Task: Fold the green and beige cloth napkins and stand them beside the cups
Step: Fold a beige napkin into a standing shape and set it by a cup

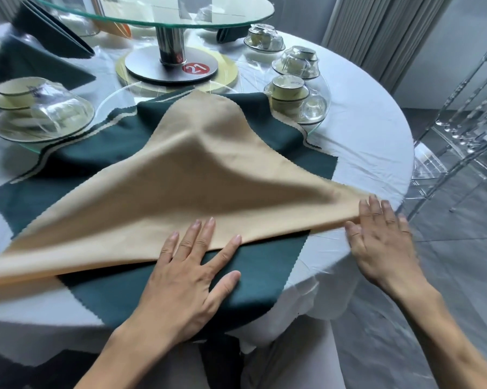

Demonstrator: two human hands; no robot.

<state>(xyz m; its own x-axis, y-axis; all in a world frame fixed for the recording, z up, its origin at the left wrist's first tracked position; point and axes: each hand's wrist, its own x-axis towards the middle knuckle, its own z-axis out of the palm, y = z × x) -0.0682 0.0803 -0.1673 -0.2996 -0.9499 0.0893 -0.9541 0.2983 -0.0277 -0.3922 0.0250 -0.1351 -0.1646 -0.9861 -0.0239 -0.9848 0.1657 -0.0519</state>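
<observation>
Far left: wrapped place setting, cream bowls and cup under clear film on a glass plate. Behind it, a dark green folded napkin stands upright, blurred.
Green napkin: matte, zigzag-cut edges, laid flat on the worktop, near corner hanging over the worktop edge.
Beige napkin: smooth cloth folded to a triangle, lies on top of the green one, apex pointing away, middle humped up, long fold edge nearest the person.
Left hand: flat, fingers spread, fingertips pressing the beige fold edge, palm on the green cloth.
Centre back: glass lazy Susan on a steel post, round metal base with a red "21" tag.
Right hand: flat, fingers straight, on the beige napkin's right corner at the worktop edge.
Right back: three more wrapped cup sets.
Worktop is round, white wrinkled tablecloth. Room: clear acrylic chair, pale curtains, grey floor.
</observation>
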